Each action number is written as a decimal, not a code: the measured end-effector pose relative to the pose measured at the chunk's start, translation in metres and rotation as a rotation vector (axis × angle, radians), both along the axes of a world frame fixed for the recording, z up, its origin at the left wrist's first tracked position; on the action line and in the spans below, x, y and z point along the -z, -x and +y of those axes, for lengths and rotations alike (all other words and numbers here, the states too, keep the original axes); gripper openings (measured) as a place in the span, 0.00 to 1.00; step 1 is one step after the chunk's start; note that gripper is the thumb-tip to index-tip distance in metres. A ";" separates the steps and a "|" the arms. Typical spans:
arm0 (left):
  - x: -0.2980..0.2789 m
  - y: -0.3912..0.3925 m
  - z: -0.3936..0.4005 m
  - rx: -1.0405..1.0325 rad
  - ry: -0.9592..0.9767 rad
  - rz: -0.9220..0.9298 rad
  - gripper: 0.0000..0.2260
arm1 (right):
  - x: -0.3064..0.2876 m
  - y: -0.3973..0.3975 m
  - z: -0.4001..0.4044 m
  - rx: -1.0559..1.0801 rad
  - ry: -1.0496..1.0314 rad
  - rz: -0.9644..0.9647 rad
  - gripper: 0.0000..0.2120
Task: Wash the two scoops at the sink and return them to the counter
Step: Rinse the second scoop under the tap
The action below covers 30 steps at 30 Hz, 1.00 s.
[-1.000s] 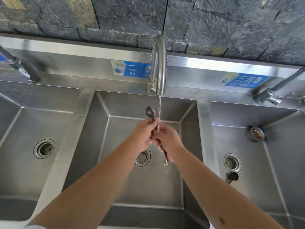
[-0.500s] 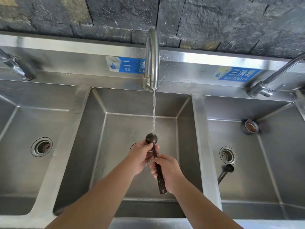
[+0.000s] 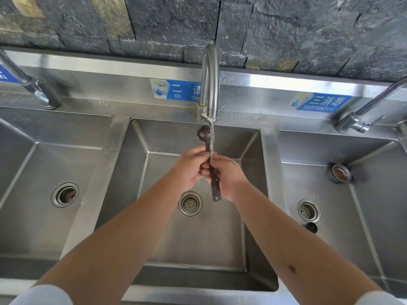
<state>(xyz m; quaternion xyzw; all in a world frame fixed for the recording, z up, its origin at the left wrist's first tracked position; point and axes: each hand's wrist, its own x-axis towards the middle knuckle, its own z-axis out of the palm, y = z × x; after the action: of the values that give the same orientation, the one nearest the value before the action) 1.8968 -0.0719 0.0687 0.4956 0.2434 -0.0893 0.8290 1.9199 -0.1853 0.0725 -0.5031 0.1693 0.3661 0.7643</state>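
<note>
A dark brown long-handled scoop (image 3: 204, 134) stands upright over the middle sink basin (image 3: 141, 194), its round bowl just under the faucet spout (image 3: 210, 84). Water runs down onto its handle. My left hand (image 3: 190, 169) and my right hand (image 3: 228, 176) both grip the handle's middle, fingers touching. The perforated handle end (image 3: 215, 191) sticks out below my hands. A second dark scoop (image 3: 311, 227) lies in the right basin beside its drain, partly hidden by my right forearm.
Three steel basins sit side by side, each with a drain. A round metal cup (image 3: 340, 172) rests in the right basin's far corner. Side faucets stand at far left (image 3: 41, 93) and far right (image 3: 352, 124). A dark stone wall rises behind.
The scoop and both hands rose toward the spout; the bowl now sits just under it, and the water hits the handle instead of the bowl.
</note>
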 end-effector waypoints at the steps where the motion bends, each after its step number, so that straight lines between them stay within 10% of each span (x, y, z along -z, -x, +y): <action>1: -0.004 -0.005 0.003 -0.010 -0.013 -0.014 0.10 | -0.004 -0.005 0.004 -0.002 -0.020 -0.015 0.10; 21: -0.012 -0.020 0.014 0.037 -0.008 -0.086 0.06 | -0.032 -0.009 0.001 -0.155 0.221 -0.315 0.08; 30: 0.049 0.058 -0.045 0.216 0.034 0.344 0.02 | 0.001 0.081 -0.055 -0.045 0.311 0.134 0.07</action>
<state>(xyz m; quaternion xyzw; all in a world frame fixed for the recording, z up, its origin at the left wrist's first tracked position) 1.8393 -0.1168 0.0195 0.4821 0.3253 -0.2653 0.7690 1.8387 -0.2403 0.0718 -0.5934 0.2633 0.3854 0.6557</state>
